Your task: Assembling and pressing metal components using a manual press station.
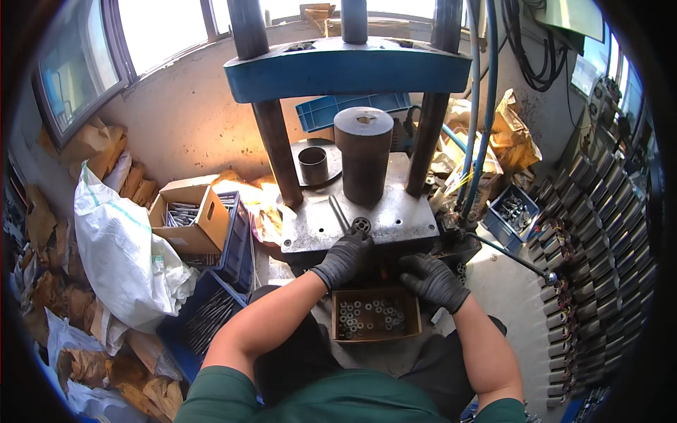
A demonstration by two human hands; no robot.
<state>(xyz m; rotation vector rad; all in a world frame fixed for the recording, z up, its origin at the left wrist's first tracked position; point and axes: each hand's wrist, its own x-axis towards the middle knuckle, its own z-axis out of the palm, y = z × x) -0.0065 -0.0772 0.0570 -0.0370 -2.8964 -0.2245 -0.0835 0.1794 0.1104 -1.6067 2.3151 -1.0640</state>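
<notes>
Both my hands wear dark grey gloves. My left hand (345, 258) is at the front edge of the press bed (310, 229), its fingers closed at a small round metal part with holes (361, 225). A slim metal rod (338, 212) lies on the bed just beside that part. My right hand (431, 280) hovers in front of the bed, right of the small box; its thumb and fingers look apart and nothing shows in them. Below my hands, a shallow cardboard box (340, 334) holds many small metal rings (368, 314).
A thick steel cylinder (364, 158) and a short tube (313, 166) stand on the bed under the blue press crossbeam (345, 72). Left are a carton of rods (204, 229), blue crates and a white sack (120, 247). Right are a ball-ended lever (550, 278), a blue bin (511, 215) and stacked metal cylinders (592, 240).
</notes>
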